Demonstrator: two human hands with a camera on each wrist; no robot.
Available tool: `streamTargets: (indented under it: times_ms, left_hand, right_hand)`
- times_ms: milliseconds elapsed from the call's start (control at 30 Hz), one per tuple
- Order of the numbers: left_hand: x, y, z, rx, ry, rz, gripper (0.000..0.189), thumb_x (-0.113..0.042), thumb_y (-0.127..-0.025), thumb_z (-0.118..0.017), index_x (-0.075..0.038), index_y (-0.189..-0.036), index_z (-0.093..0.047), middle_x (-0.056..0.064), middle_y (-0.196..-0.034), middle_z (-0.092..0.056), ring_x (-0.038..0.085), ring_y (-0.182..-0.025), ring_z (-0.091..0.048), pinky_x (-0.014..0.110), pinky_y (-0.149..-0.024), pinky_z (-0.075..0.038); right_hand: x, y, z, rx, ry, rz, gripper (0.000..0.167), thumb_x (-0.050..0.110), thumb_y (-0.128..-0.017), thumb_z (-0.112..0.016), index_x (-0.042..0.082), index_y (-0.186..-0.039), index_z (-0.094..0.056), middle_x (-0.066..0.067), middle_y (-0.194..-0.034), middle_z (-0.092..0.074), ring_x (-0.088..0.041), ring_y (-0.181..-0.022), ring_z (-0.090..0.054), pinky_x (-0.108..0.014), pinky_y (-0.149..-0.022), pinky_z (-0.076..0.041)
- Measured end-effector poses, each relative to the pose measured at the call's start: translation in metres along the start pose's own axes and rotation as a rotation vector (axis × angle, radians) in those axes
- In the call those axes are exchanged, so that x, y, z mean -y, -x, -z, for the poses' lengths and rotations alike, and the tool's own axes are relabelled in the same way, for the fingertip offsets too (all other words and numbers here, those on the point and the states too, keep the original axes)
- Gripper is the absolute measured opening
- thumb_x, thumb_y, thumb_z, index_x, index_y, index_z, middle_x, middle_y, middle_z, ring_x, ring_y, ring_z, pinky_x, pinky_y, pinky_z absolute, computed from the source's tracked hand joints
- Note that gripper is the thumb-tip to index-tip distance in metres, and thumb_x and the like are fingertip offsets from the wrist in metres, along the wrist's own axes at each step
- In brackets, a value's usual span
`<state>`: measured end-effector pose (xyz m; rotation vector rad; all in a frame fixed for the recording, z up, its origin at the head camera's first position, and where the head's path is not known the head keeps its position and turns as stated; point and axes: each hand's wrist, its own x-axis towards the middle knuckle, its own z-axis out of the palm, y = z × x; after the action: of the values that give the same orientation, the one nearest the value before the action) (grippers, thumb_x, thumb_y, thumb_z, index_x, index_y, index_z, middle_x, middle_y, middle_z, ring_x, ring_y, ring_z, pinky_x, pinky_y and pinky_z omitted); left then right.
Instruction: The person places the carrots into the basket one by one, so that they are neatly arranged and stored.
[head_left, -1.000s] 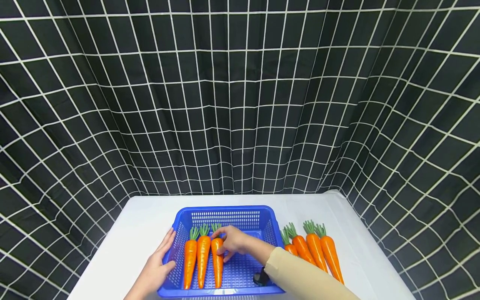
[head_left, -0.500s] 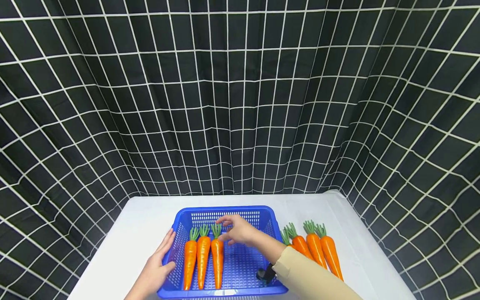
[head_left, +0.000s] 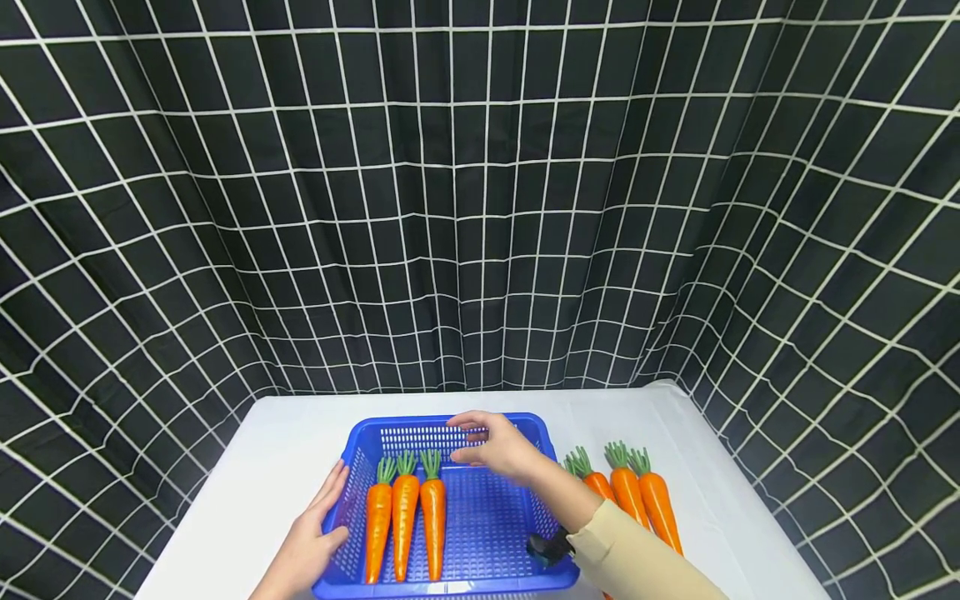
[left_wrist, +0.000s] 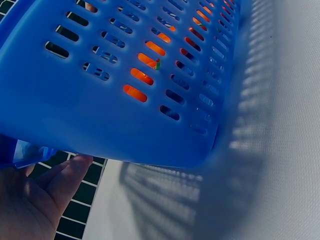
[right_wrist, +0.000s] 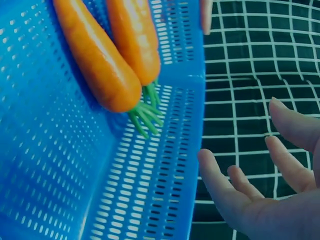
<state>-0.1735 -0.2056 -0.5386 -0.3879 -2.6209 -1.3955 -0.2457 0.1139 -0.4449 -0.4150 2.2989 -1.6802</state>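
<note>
Three orange carrots with green tops, among them the rightmost carrot (head_left: pixel 433 521), lie side by side in the left half of a blue plastic basket (head_left: pixel 442 588). My left hand (head_left: pixel 309 533) rests on the basket's left rim with its fingers straight. Above the basket's far right part, my right hand (head_left: pixel 498 448) hangs with loosely bent fingers and holds nothing. In the right wrist view its fingers are spread, beside the basket's slotted wall (right_wrist: pixel 150 185). Through the slots in the left wrist view, orange carrot (left_wrist: pixel 142 76) shows.
Several more carrots (head_left: pixel 658 500) lie on the white table (head_left: pixel 720 467) right of the basket, partly hidden by the right forearm. A black wrist device (head_left: pixel 547 548) overlaps the basket's near right corner. Dark gridded curtains (head_left: pixel 480 208) stand behind and at both sides.
My right hand has let go of the rightmost carrot in the basket and moved up and to the right. The left hand has stayed at the rim.
</note>
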Motion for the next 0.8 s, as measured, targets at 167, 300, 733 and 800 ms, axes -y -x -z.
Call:
streamTargets:
  times_ms: [167,300,733,800]
  left_hand:
    - [0.001,0.000,-0.001,-0.008,-0.001,-0.015,0.085,0.004,-0.074,-0.065,-0.003,-0.154,-0.039,0.015,-0.166,-0.027,-0.013,-0.139,-0.014,-0.004,-0.102,-0.013]
    - [0.000,0.000,-0.001,-0.011,0.003,-0.024,0.085,0.003,-0.074,-0.066,-0.003,-0.154,-0.039,0.016,-0.165,-0.028,0.011,-0.150,-0.022,-0.004,-0.101,-0.014]
    - [0.000,0.001,0.000,0.012,0.032,0.006,0.087,0.001,-0.075,-0.066,-0.008,-0.156,-0.037,0.012,-0.167,-0.025,-0.015,-0.139,-0.014,-0.005,-0.101,-0.013]
    - [0.001,0.000,0.000,0.014,0.037,-0.005,0.087,0.002,-0.075,-0.066,-0.007,-0.156,-0.037,0.012,-0.167,-0.024,-0.018,-0.137,-0.013,-0.005,-0.101,-0.013]
  right_hand:
    - [-0.003,0.007,0.009,-0.053,0.073,0.033,0.041,0.012,-0.087,-0.077,0.016,-0.127,-0.068,-0.015,-0.141,-0.059,-0.041,-0.127,-0.057,-0.045,-0.089,-0.060]
    - [-0.005,0.014,0.015,-0.086,0.091,0.055,0.041,0.015,-0.087,-0.078,0.019,-0.126,-0.068,-0.011,-0.140,-0.060,-0.041,-0.129,-0.056,-0.046,-0.091,-0.059]
    - [-0.010,0.038,0.046,-0.203,0.064,0.073,0.045,0.019,-0.087,-0.077,0.019,-0.130,-0.066,-0.006,-0.135,-0.066,-0.037,-0.129,-0.059,-0.051,-0.097,-0.055]
    - [-0.011,0.041,0.051,-0.227,0.066,0.063,0.045,0.020,-0.087,-0.078,0.021,-0.130,-0.066,-0.005,-0.134,-0.066,-0.036,-0.129,-0.059,-0.052,-0.098,-0.055]
